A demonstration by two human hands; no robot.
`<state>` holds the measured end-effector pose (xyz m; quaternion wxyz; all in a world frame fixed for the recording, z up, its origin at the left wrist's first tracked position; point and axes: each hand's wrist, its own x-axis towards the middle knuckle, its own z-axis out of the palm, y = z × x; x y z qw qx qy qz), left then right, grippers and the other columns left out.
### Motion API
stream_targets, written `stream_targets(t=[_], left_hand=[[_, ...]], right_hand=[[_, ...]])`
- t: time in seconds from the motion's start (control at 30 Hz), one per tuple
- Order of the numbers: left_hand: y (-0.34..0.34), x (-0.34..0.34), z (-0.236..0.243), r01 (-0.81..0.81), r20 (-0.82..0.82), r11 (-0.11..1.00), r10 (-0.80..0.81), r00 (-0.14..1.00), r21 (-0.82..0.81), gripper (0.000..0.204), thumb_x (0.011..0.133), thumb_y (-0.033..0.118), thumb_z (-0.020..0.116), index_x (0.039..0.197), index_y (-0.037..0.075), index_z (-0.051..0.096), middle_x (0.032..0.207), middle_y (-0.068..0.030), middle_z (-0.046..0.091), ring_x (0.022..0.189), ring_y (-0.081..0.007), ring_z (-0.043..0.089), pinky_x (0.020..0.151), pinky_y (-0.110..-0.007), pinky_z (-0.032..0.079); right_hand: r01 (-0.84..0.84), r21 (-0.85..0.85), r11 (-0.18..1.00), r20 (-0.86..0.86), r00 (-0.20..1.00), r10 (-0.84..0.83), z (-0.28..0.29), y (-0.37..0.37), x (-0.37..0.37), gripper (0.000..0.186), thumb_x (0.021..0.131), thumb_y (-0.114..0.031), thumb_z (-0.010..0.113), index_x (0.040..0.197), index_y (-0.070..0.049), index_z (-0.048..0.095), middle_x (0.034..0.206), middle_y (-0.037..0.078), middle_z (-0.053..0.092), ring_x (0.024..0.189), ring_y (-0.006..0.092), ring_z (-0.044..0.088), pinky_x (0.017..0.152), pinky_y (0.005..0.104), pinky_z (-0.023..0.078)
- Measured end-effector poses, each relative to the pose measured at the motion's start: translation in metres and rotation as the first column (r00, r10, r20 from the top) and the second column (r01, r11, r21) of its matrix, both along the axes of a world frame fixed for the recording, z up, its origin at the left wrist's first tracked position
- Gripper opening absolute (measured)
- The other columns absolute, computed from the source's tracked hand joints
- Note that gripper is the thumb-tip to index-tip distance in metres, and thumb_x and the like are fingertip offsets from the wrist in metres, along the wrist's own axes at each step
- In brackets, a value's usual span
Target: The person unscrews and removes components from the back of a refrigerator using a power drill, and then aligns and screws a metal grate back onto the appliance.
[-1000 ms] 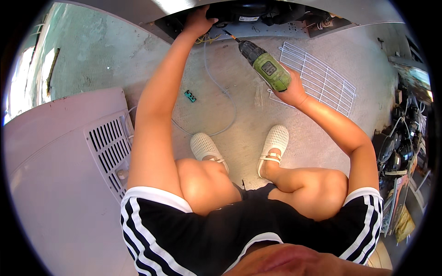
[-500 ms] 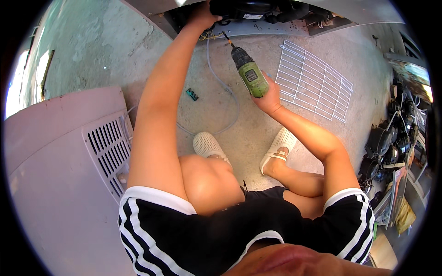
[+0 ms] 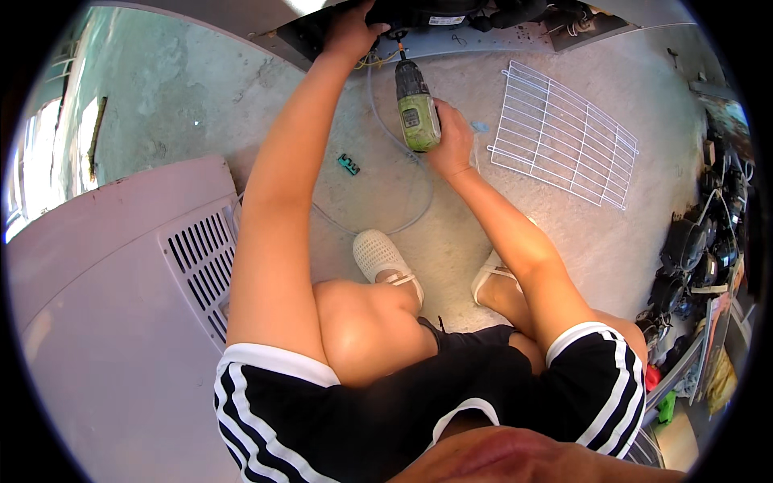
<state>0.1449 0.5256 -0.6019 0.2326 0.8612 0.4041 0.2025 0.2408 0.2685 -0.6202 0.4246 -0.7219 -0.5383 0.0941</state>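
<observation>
My right hand [image 3: 451,141] is closed round a green and black cordless drill [image 3: 417,117], gripping it behind its body. The drill points away from me, its bit [image 3: 402,50] at the front edge of an appliance's lower compartment. My left hand [image 3: 352,36] reaches into that compartment, beside a black compressor [image 3: 435,10] with a white label. Its thumb and one finger show apart; the other fingers are lost in the dark, so I cannot tell whether it grips anything. Yellow wires [image 3: 369,61] hang below it, near the drill bit.
A white wire rack [image 3: 568,133] lies on the floor to the right. Between my arms are a teal bit holder [image 3: 348,164] and a looped grey hose [image 3: 427,197]. A vented pale panel [image 3: 88,274] stands at left; several black compressors [image 3: 684,241] are piled at right.
My right hand has moved the drill forward and slightly left, turning it straighter, so the bit now reaches the compartment edge. My left hand stays inside the compartment. The view has shifted a little.
</observation>
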Motion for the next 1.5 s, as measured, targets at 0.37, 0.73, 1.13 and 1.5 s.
stream_targets(t=[0.37,0.73,1.13,1.5], left_hand=[[0.010,0.009,0.004,0.032,-0.137,0.994,-0.018,0.990,0.105,0.067,0.081,0.028,0.070,0.140,0.007,0.045,0.139,-0.0221,0.047,0.131,-0.0392,0.040,0.110,-0.044,0.032],[0.009,0.009,0.005,0.011,-0.109,0.992,0.003,0.994,0.126,0.070,0.077,0.026,0.073,0.139,0.008,0.046,0.137,-0.0218,0.048,0.130,-0.0394,0.041,0.109,-0.045,0.032],[0.004,0.009,0.010,-0.007,-0.064,0.992,0.015,0.998,0.125,0.069,0.075,0.023,0.075,0.137,0.009,0.048,0.136,-0.0214,0.049,0.129,-0.0389,0.042,0.109,-0.044,0.033],[0.008,0.007,0.002,-0.006,-0.078,0.987,0.019,0.997,0.159,0.071,0.076,0.025,0.075,0.138,0.008,0.045,0.138,-0.0215,0.047,0.131,-0.0399,0.039,0.110,-0.046,0.031]], right_hand=[[0.017,-0.003,1.000,0.043,0.999,-0.017,-0.010,0.009,0.002,0.045,0.069,-0.005,0.068,0.113,-0.009,0.058,0.100,0.013,0.065,0.093,0.0344,0.060,0.077,0.0405,0.048],[0.039,0.015,0.999,-0.006,0.999,-0.039,-0.009,0.013,-0.003,0.047,0.068,-0.002,0.068,0.113,-0.010,0.058,0.100,0.013,0.064,0.094,0.0354,0.060,0.078,0.0414,0.048],[0.047,0.004,0.999,-0.027,0.999,-0.047,-0.005,0.014,-0.004,0.048,0.065,-0.004,0.071,0.112,-0.011,0.059,0.097,0.012,0.065,0.092,0.0339,0.061,0.076,0.0406,0.048],[0.038,0.027,0.999,-0.020,0.999,-0.037,-0.005,0.014,-0.003,0.047,0.067,-0.001,0.068,0.113,-0.009,0.059,0.098,0.013,0.065,0.091,0.0345,0.061,0.076,0.0402,0.048]])
